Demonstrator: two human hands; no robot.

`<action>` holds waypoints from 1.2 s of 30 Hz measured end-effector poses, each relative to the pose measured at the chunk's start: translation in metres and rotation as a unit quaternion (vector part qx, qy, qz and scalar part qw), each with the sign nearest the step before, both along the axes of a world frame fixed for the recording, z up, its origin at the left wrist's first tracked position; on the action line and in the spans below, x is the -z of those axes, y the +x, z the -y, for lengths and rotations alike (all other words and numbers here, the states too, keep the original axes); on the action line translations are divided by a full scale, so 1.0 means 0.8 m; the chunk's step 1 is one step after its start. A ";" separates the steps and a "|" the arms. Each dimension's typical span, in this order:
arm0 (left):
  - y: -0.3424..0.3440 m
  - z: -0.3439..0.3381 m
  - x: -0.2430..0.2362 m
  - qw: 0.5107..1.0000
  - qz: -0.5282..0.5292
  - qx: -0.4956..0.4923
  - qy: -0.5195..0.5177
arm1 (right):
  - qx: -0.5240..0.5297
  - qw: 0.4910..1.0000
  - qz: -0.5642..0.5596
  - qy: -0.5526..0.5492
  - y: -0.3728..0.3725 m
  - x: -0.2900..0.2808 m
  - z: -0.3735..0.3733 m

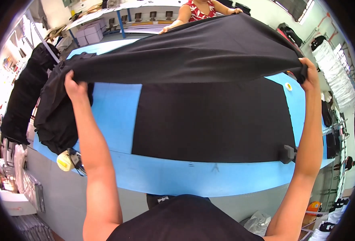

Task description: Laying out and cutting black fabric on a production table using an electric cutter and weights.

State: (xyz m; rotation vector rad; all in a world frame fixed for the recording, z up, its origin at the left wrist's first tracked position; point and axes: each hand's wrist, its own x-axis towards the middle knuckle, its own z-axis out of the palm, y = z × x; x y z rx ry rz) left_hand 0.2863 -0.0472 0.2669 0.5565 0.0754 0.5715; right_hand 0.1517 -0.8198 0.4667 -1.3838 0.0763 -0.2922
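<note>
A wide sheet of black fabric (185,62) hangs stretched in the air over a blue table (161,176). My left hand (75,85) grips its near left edge, and my right hand (311,74) is closed on its near right corner. Across the table a co-worker in a red and white patterned top holds the far edge with both hands. Below the raised sheet, a black fabric piece (213,120) lies flat on the tabletop. At the left, a heap of black fabric (59,116) hangs over the table's end, joined to the raised sheet as far as I can see.
A dark block-shaped weight (286,154) rests on the flat fabric's near right corner. A roll of tape (288,86) lies at the table's right side. By the near left edge is a yellow round object (65,160) with a dark fitting. White wrapped rolls (338,72) stand at the right.
</note>
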 end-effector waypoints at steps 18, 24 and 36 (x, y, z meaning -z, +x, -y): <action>-0.195 0.643 -0.140 0.928 0.166 0.181 0.279 | 0.265 0.946 -0.149 -0.110 -0.195 0.113 0.505; -0.265 0.706 0.061 0.957 -0.077 0.208 0.185 | 0.250 0.924 -0.241 -0.158 -0.260 0.215 0.575; -0.392 0.773 0.348 0.647 -0.459 -0.147 0.591 | 0.110 0.869 -0.275 -0.397 -0.302 0.491 0.670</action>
